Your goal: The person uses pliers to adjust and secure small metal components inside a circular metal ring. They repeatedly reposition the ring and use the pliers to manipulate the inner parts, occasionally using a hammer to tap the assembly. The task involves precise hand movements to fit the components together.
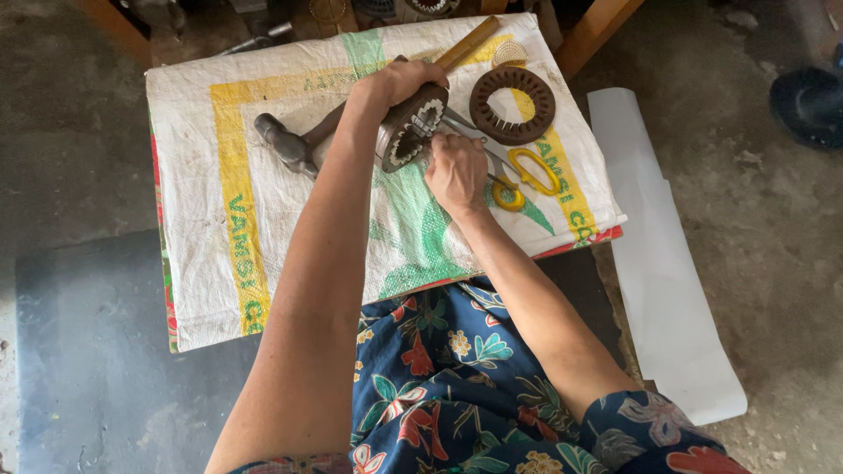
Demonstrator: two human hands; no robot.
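Rust-brown metal fills the centre of the frame: a toothed stator ring (411,132), held tilted on its edge above a small table (606,235) draped with a white woven sack (263,228) printed in yellow and green. The person's left hand (399,81) is closed over the ring's upper rim, fingers curled around its outer wall, steadying it just above the middle of the picture. The right hand (455,168) sits just below and to the right of the ring, its fingers bunched and pressed against the lower edge by the inner teeth; whether they pinch anything small cannot be told. A second, similar ring (512,105) lies flat on the sack toward the upper right, near the first but apart from it. Scissors with yellow handles (527,175) lie just right of the right hand, their blades pointing up toward the held ring. A hammer (285,145) rests on the sack to the left, its head toward the upper left, the handle running behind the left forearm. A flat wooden stick (468,42) lies at the top edge of the sack, beyond the left hand. At the right of the frame a long white paper sheet (667,281) lies on the concrete floor (773,219). Floral blue clothing (448,377) fills the bottom centre.
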